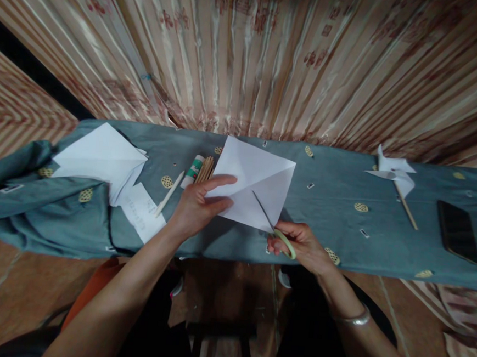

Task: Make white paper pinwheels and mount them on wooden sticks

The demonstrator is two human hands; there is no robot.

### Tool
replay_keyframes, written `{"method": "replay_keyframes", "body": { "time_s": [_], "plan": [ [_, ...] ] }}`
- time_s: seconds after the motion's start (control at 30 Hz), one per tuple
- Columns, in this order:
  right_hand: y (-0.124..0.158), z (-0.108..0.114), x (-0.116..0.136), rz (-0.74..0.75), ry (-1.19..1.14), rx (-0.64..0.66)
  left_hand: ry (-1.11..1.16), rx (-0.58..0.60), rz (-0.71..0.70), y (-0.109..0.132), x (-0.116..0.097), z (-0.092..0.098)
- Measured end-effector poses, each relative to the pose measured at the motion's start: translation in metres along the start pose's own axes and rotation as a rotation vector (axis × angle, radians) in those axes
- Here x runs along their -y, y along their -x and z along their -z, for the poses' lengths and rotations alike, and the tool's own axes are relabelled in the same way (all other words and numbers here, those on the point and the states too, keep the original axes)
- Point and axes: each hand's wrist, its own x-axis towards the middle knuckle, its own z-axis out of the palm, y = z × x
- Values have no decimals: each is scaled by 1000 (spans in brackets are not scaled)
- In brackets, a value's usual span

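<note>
A square white sheet of paper point(259, 169) with a diagonal crease is held up over the cloth-covered table. My left hand point(204, 198) grips its left edge, thumb and forefinger lying over the face of the paper. Low on the right, my right hand point(299, 244) has its fingers in the pale green handles of a pair of scissors point(285, 244). The dark blade lies across the lower right part of the sheet, pointing up and left. Whether it has cut into the paper I cannot tell.
Left of the sheet lie a green-and-white glue stick point(193, 170), several thin wooden sticks point(206, 169), a white pencil-like stick point(170, 193), a marked paper slip point(144, 212) and stacked white paper point(100, 154). On the right are a paper pinwheel point(396, 174) on a stick and a dark phone point(458, 231).
</note>
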Motion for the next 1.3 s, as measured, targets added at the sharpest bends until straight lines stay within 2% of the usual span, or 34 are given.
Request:
{"method": "replay_keyframes", "body": {
  "time_s": [0.37, 0.57, 0.73, 0.87, 0.97, 1.07, 1.17, 1.23, 1.3],
  "plan": [
    [0, -1, 3, -15, 47, -16, 15, -3, 2, 1, 1, 0],
    [1, 3, 3, -8, 64, 100, 16, -10, 15, -1, -1, 0],
    [4, 15, 1, -79, 105, 167, 32, -88, 47, -4, -1, 6],
    [11, 34, 3, -136, 167, 191, 15, -150, 48, -6, 1, 15],
    [17, 51, 8, -120, 249, 92, -2, -163, 38, -7, 2, 18],
    [16, 66, 11, -7, 250, -187, -12, -105, 20, -5, 3, 14],
    [8, 74, 15, 183, 167, -465, -43, 35, 15, -2, 5, 2],
    [1, 77, 20, 282, 138, -527, -78, 139, 3, 1, 6, -7],
    [-4, 76, 25, 321, 161, -497, -110, 227, -16, 4, 6, -17]
  ]
}}
